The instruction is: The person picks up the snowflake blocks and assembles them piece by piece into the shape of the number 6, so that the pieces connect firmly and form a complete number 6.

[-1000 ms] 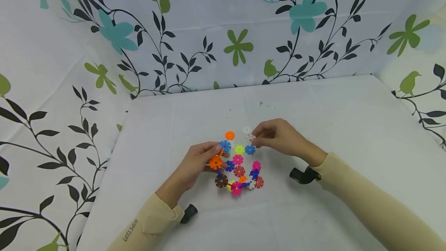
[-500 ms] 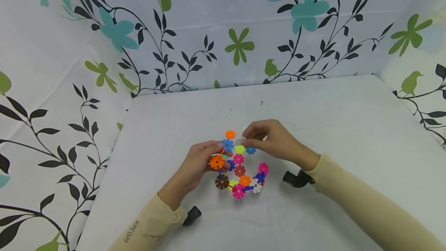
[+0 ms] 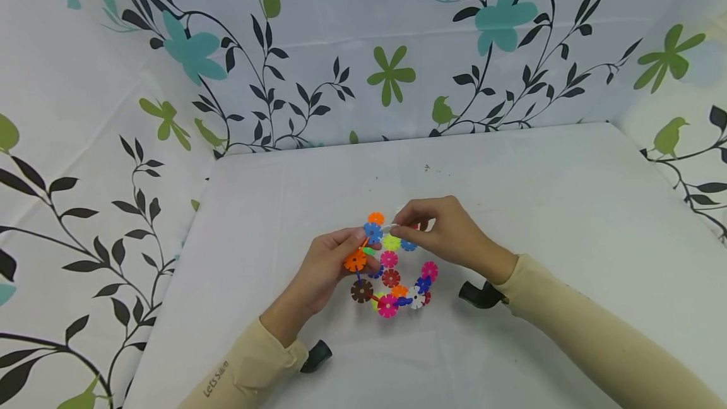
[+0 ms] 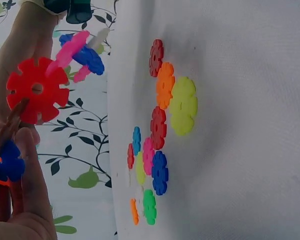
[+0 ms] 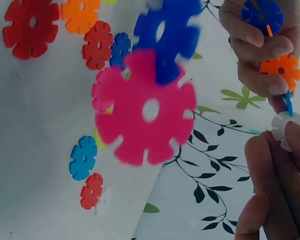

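We see the right hand (image 3: 443, 230) pinching a white disc (image 5: 280, 129), its edge meeting a blue disc (image 3: 372, 232). Just beside, the left hand (image 3: 328, 260) pinches the linked chain (image 3: 388, 306) ending in that blue disc; its rest dangles below both grips. Beyond, we find loose discs (image 4: 183, 106) on the white tabletop (image 3: 528, 175).

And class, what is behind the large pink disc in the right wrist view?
Behind the large pink disc, a second pink disc and a yellow disc peek out at its left; their covered parts cannot be seen.
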`<state>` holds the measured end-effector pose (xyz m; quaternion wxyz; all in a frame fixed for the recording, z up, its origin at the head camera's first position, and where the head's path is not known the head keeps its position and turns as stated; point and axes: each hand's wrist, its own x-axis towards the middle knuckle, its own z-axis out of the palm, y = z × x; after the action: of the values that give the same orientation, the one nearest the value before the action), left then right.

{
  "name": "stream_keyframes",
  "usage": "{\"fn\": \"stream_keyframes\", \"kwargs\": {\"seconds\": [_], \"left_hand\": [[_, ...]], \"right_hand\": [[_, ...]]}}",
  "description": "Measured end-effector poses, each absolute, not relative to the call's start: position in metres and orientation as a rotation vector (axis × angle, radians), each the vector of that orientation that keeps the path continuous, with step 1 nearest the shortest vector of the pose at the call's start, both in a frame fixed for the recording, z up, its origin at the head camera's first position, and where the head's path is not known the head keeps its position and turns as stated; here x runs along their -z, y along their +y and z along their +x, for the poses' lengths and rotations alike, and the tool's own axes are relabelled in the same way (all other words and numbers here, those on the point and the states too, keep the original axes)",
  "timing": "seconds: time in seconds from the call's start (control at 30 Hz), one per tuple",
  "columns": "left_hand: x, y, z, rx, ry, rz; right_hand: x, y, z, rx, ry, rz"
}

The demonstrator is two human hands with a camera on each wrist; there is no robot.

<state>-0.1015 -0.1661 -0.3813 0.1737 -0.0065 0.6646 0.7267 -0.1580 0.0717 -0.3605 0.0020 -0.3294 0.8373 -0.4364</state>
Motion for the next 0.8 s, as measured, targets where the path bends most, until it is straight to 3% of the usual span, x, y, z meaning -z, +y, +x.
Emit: {"fn": "stream_keyframes", "kwargs": {"seconds": [0.43,0.8], "left_hand": [[0.385,-0.152,-0.096,-2.096,2.127,-0.013],[0.388,-0.149,-0.096,-2.033,2.174,-0.010]], "right_hand": [[0.364,0.069,-0.154,1.255,2.811,-1.295],[0.375,0.070,-0.155,1.364,2.706,-1.254]]}}
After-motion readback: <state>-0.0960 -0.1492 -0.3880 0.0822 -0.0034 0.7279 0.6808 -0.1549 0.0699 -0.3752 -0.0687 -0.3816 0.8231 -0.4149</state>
